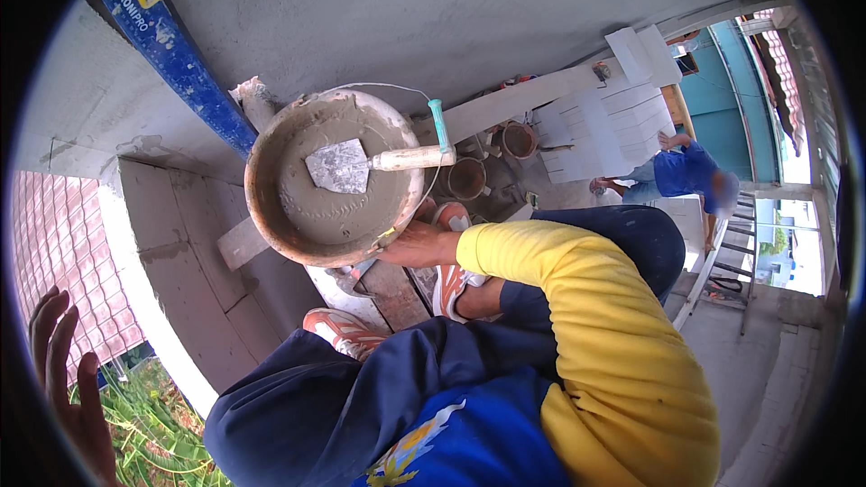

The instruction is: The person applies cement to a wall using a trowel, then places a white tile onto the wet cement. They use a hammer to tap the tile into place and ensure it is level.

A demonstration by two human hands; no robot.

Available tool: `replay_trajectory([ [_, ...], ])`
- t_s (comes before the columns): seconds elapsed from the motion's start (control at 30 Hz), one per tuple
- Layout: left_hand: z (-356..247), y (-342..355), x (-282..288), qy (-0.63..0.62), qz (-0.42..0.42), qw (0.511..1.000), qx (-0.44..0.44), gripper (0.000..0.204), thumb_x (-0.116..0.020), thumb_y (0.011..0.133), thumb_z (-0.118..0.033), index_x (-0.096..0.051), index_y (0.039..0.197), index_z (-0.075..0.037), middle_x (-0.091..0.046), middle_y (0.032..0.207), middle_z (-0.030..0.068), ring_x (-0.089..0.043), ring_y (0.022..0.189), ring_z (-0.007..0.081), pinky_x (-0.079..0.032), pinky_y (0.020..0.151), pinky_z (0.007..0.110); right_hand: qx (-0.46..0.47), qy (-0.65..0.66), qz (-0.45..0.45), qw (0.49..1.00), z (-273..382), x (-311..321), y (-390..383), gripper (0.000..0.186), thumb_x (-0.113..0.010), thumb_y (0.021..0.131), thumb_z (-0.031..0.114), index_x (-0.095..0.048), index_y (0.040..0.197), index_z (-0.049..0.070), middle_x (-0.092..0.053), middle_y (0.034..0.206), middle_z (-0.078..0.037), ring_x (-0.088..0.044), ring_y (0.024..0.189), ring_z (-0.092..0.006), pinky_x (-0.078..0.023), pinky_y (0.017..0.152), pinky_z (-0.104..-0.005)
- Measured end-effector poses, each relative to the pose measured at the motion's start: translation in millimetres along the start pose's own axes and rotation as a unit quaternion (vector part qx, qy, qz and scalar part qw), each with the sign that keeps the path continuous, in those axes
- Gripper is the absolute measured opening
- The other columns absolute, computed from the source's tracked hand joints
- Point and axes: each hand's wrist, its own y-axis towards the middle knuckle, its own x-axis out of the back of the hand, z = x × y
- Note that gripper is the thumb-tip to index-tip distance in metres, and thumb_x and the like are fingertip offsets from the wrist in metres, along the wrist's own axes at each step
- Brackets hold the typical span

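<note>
With my right grip (419,245) I am pressing against the near right side of the bucket (262,185); the bucket is hiding most of the fingers, so how far they are closing I cannot tell. My left grip (81,410) is hanging free at the far left, fingers spread, with no contact showing. The bucket is occupying the space in front of me, above my shoes (343,332) and near the wall (379,18), its round mouth facing up. For good steadying, the palm should be bearing broadly on the side, the rim should be sitting level, and the left grip should be supporting the opposite side if weight is shifting. The trowel (388,160) is lying on the mortar (316,212), its blade pointing to my left, its handle passing over the right rim beside the bail (439,124). Its long axis is running roughly left to right, the butt lying slightly farther from me.
</note>
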Motion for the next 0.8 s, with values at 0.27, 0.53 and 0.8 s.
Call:
replay_trajectory([
  [0.27,-57.4,3.6,26.3,-0.272,0.017,0.962,0.003,0.045,-0.057,0.106,-0.044,-0.067,0.134,-0.011,-0.064,0.139,0.0136,-0.058,0.133,0.0354,-0.047,0.111,0.055,-0.092,0.049,0.403,0.909,-89.5,128.5,-71.0,0.037,-0.068,0.094,0.030,-0.069,0.122,0.005,-0.069,0.118,-0.021,-0.065,0.116,-0.0418,-0.052,0.096,-0.0540],
  [0.53,-124.9,34.2,54.6,-0.439,-0.046,0.897,-0.001,0.046,-0.067,0.100,-0.041,-0.073,0.113,0.003,-0.072,0.103,0.0164,-0.069,0.098,0.0314,-0.053,0.087,0.043,-0.462,-0.080,0.449,0.761,-192.9,222.7,-228.4,0.066,-0.070,0.097,0.037,-0.049,0.154,0.012,-0.071,0.128,-0.018,-0.067,0.120,-0.0351,-0.053,0.098,-0.0497],
  [0.8,-218.0,99.6,96.1,-0.688,-0.091,0.715,0.084,0.046,-0.071,0.098,-0.043,-0.074,0.101,0.003,-0.073,0.086,0.0141,-0.070,0.077,0.0208,-0.053,0.075,0.032,-0.551,0.098,0.397,0.728,-227.4,195.6,-227.7,0.085,-0.068,0.099,0.037,-0.023,0.168,0.018,-0.073,0.105,-0.015,-0.070,0.078,-0.0247,-0.058,0.076,-0.0420],
])
